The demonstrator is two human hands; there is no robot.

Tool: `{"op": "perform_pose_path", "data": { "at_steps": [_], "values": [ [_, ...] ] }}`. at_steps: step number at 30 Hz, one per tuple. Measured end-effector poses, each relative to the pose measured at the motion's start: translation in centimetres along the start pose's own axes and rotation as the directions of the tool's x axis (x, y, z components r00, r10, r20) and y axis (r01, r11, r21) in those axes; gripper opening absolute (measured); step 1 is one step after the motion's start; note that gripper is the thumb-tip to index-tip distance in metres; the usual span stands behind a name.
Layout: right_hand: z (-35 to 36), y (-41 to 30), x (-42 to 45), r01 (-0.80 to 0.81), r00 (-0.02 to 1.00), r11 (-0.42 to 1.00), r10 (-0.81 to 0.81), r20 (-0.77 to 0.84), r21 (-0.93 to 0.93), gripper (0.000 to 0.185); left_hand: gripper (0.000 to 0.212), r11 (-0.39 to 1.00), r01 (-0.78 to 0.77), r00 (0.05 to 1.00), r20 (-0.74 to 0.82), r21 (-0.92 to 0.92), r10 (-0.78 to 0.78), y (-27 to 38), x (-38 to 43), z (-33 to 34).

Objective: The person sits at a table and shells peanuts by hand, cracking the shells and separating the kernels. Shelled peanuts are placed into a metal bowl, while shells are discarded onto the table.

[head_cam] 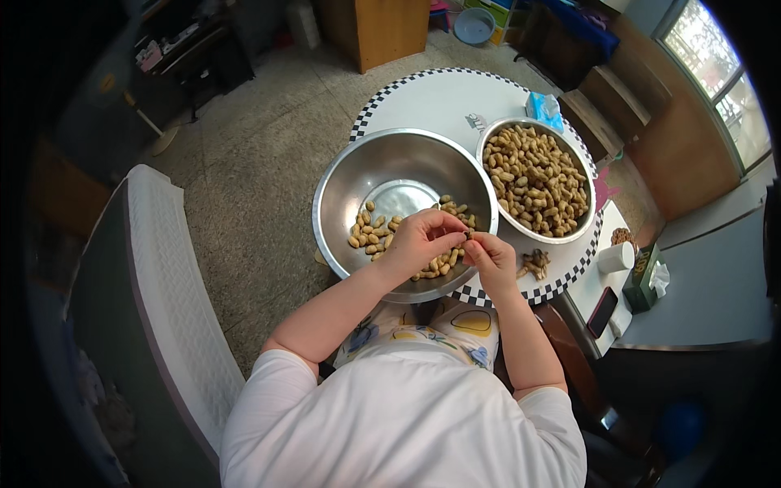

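Note:
My left hand [421, 239] and my right hand [492, 255] meet over the right side of a wide steel basin [360, 165]. Between their fingertips they pinch a small dark piece [467, 234], likely a peanut or bit of shell; the fingers partly cover it. Unshelled peanuts [367, 235] lie in the bottom of the basin, some hidden beneath my hands. Touching or close to the basin's right side, a second steel bowl [592, 204] is heaped with unshelled peanuts [537, 177]. A small pile of darker peanuts or shells [537, 263] rests on the table by my right hand.
The round white table [421, 100] has a checkered edge. A blue tissue pack [544, 110] stands behind the bowl. To the right, a side surface holds a white cup [616, 257], a phone [602, 312] and a green tissue box [644, 283]. A padded white edge [177, 293] runs along the left.

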State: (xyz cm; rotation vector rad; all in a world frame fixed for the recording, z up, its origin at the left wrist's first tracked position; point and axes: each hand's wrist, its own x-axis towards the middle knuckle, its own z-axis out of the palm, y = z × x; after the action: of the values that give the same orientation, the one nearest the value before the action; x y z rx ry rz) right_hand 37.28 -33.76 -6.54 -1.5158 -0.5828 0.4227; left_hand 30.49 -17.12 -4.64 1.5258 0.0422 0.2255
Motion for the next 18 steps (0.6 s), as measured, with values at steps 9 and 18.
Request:
{"op": "perform_pose_path", "data": {
  "at_steps": [9,18],
  "values": [
    [-0.5,2.7,-2.2,-0.198,0.972,0.954,0.221,-0.080,0.224,0.025,0.008,0.989,0.142,0.990,-0.008,-0.049,-0.142,-3.0,0.4,2.3],
    [-1.2,1.9,-3.1,-0.284,0.936,0.901,0.335,-0.111,0.327,0.029,0.009,0.979,0.197,0.980,0.051,-0.047,-0.195,-3.8,1.3,3.3]
  ]
}}
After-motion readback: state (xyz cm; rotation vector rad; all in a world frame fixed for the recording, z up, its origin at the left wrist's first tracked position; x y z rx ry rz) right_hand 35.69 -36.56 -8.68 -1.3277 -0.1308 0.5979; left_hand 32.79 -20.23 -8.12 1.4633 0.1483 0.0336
